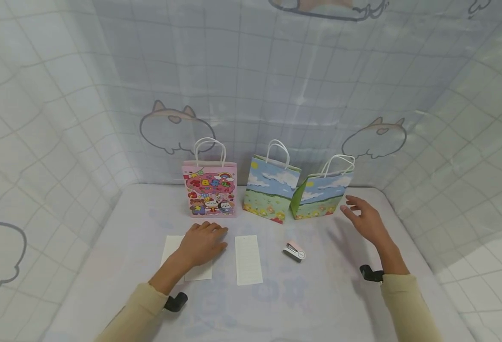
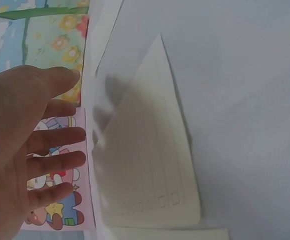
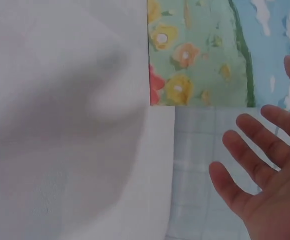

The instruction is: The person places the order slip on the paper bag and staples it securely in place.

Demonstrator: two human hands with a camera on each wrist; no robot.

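My left hand, fingers extended and apart, hovers above pale lined paper slips at the left of the table. In the left wrist view its palm faces the pink cartoon gift bag, and one lined slip lies beside the fingers. At the right, my right hand holds nothing, its fingers loosely spread. It is close to the side of the right-hand gift bag, printed with sky and flowers. In the right wrist view that bag is near the fingertips.
A matching sky-and-flower bag stands between the pink bag and the right one, all with white handles. In front lie another lined slip and a pink-and-white stapler. A patterned curtain surrounds the white table.
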